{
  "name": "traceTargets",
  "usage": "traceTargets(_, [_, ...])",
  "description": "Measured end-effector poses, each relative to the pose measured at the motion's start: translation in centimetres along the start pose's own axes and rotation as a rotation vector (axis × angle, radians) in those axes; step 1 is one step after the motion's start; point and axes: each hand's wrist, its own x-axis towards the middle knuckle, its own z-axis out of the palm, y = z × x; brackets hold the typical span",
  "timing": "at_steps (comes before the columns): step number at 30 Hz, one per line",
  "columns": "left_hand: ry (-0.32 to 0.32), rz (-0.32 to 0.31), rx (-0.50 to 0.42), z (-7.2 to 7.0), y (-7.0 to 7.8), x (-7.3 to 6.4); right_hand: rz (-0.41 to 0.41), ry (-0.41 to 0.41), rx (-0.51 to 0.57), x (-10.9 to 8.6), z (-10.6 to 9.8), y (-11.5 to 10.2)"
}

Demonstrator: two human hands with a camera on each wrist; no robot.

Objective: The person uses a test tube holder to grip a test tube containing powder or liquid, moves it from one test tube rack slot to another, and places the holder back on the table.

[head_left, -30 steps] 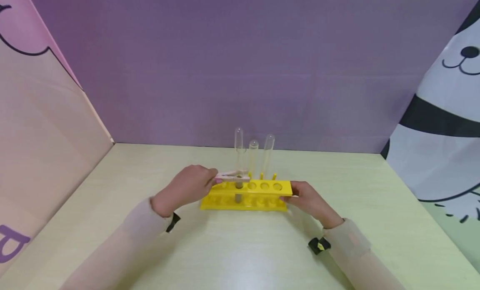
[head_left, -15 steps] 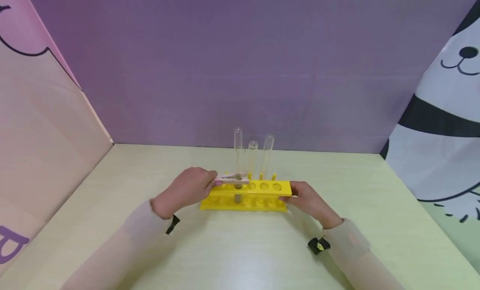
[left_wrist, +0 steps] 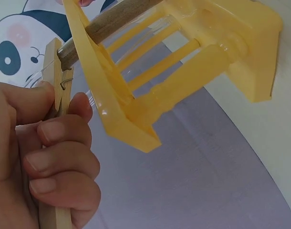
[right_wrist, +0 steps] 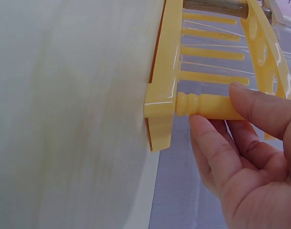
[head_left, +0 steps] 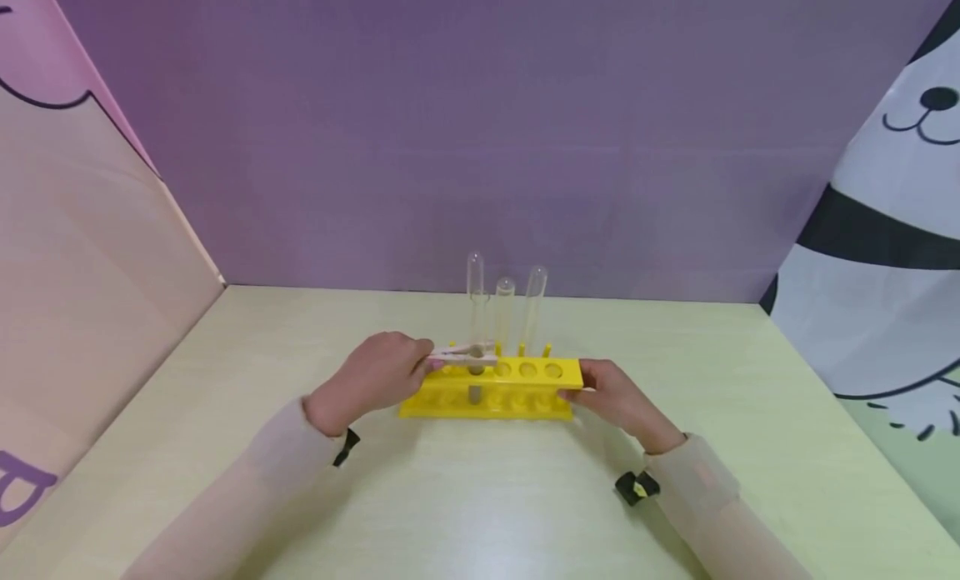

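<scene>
In the head view a yellow test tube rack point(head_left: 536, 376) stands on the table. One test tube point(head_left: 475, 394) with a grey-brown filling sits upright in one of its holes. My left hand point(head_left: 378, 370) grips a wooden test tube clamp point(left_wrist: 56, 217), fingers curled round its handle. The clamp's jaws sit around that tube just above the rack's top plate. At the rack's right end my right hand point(head_left: 618, 401) pinches the yellow end post point(right_wrist: 214, 106) between thumb and fingers. Part of the left end is hidden behind the left hand.
Clear glass tubes stand bottom-up on pegs along the rack's back: a left tube point(head_left: 476, 272), a middle tube point(head_left: 505, 288) and a right tube point(head_left: 536, 280). The pale table point(head_left: 465, 497) ends at a purple backdrop point(head_left: 480, 130), with printed panels on both sides.
</scene>
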Motion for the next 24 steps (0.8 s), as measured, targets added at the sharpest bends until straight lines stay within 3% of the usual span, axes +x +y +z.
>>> traceTargets(24, [0.014, 0.013, -0.008, -0.09, -0.13, -0.02, -0.019, -0.001, 0.019, -0.12, -0.05, -0.19])
